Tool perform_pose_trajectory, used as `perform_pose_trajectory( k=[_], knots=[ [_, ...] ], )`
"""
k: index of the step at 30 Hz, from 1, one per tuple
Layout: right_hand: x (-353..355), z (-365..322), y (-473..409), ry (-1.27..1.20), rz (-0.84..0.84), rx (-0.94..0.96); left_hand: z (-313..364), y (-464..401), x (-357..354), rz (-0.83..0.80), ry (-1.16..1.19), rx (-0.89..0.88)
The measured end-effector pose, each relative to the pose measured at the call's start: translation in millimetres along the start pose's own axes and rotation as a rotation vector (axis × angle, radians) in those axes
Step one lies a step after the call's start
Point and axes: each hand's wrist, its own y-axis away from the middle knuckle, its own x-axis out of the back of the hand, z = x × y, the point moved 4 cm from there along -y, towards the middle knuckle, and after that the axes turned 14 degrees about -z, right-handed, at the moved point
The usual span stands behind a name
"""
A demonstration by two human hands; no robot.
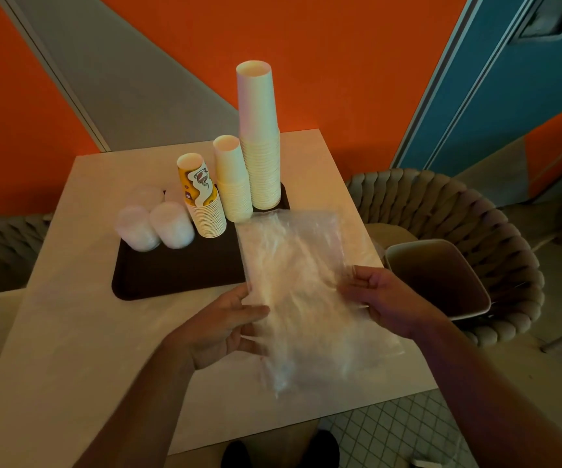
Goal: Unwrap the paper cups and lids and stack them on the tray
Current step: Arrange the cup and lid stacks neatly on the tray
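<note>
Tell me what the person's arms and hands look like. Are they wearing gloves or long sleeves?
No gloves and no sleeves show. The left hand and the right hand are bare, and both forearms are bare as far as the picture's bottom edge. I see no watch, ring or bracelet on either one.

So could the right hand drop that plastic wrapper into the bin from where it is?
Probably yes: the right hand pinches the plastic wrapper right beside the open bin, nothing between.

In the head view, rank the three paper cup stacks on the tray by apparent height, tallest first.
1. Plain white stack at the back, clearly tallest.
2. Middle cream stack.
3. Printed yellow stack, only slightly shorter; it stands nearer the camera, so this gap is unsure.
</note>
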Motion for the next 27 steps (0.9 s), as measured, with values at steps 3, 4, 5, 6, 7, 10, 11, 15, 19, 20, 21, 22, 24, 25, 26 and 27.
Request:
perform_pose_trajectory(
  k=[3, 4, 5, 6, 7, 10, 11, 15, 19, 20, 21, 22, 24, 25, 26, 27],
  knots=[
    [-6, -11, 2, 0.030, -0.029, 0.021, 9, 1, -2, -0.006, -0.024, -0.047],
    [-9, -14, 2, 0.044, -0.047, 0.028, 12, 1, -4, -0.002, -0.026, -0.069],
    [-12, -16, 2, 0.054, -0.066, 0.034, 15, 1, -5, 0.002, -0.029, -0.088],
    [-16, -19, 2, 0.059, -0.083, 0.037, 18, 0, -6, 0.005, -0.034, -0.103],
    [-19, -21, 2, 0.061, -0.104, 0.035, 20, 0, -7, 0.011, -0.039, -0.115],
    [-26, -29, 2, 0.056, -0.138, 0.032, 26, 1, -6, 0.040, -0.068, -0.125],
    [-26, -32, 2, 0.044, -0.132, 0.033, 28, 1, -4, 0.042, -0.082, -0.128],
    [-23, -41, 2, -0.014, -0.128, 0.057, 37, 8, 3, 0.069, -0.147, -0.144],
    [-33, -61, 8, -0.128, -0.167, 0.167, 46, 12, 3, 0.057, -0.162, -0.175],
    [-35, -67, 11, -0.129, -0.165, 0.212, 49, 13, 3, 0.055, -0.183, -0.181],
    [-38, -74, 13, -0.083, -0.176, 0.242, 53, 15, 2, 0.059, -0.200, -0.188],
    [-39, -77, 12, -0.023, -0.212, 0.251, 56, 17, 1, 0.064, -0.216, -0.193],
    [-38, -81, 8, 0.041, -0.247, 0.231, 60, 21, -1, 0.031, -0.210, -0.205],
    [-37, -83, 6, 0.069, -0.250, 0.204, 61, 23, -1, 0.002, -0.192, -0.214],
    [-36, -86, 4, 0.085, -0.263, 0.194, 62, 25, 1, -0.048, -0.136, -0.209],
    [-35, -88, 2, 0.102, -0.275, 0.187, 63, 29, 2, -0.140, -0.068, -0.206]
  ],
)
